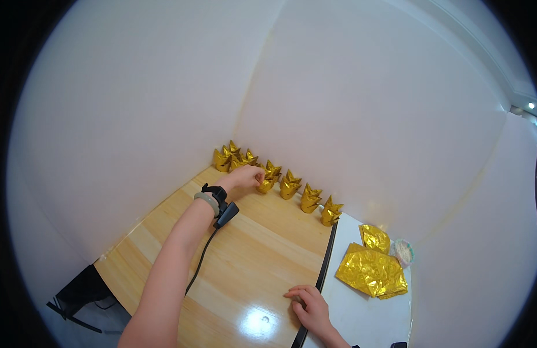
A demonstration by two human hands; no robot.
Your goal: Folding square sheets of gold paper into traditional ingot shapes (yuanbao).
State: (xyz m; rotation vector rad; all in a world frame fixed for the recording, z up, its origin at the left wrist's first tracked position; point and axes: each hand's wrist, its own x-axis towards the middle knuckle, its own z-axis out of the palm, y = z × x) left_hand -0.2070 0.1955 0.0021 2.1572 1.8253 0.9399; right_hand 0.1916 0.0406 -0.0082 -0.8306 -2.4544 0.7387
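We look down at a pale wood-grain worktop [262, 249] in the corner of plain white walls [361, 110]. Along its far edge runs a row of crown-shaped, shiny gold foil cups with pointed rims, all upright; some at the corner end crowd together, so we cannot count them surely. The row probably follows the wall to leave the nearer wood free for our arms, and the wide bases seem to let the cups stand unaided.

Our left hand [245, 176] reaches across to the row, its fingers curled in at the rim of one crumpled gold foil cup [265, 188]; we cannot tell whether they pinch the foil or only brush it. That cup stands just beyond the fingertips, to their right. A light touch would suit such thin material, which looks easy to dent.

Our right hand [312, 308] lies near us at the worktop's right edge, fingers loosely bent and grasping nothing we can see, perhaps as a support while the other arm stretches. The touched cup is well apart from it, farther off and to the left.

Beside the right hand, on a white surface [344, 301], lie overlapping, creased gold foil sheets [373, 271], seemingly within easy reach.
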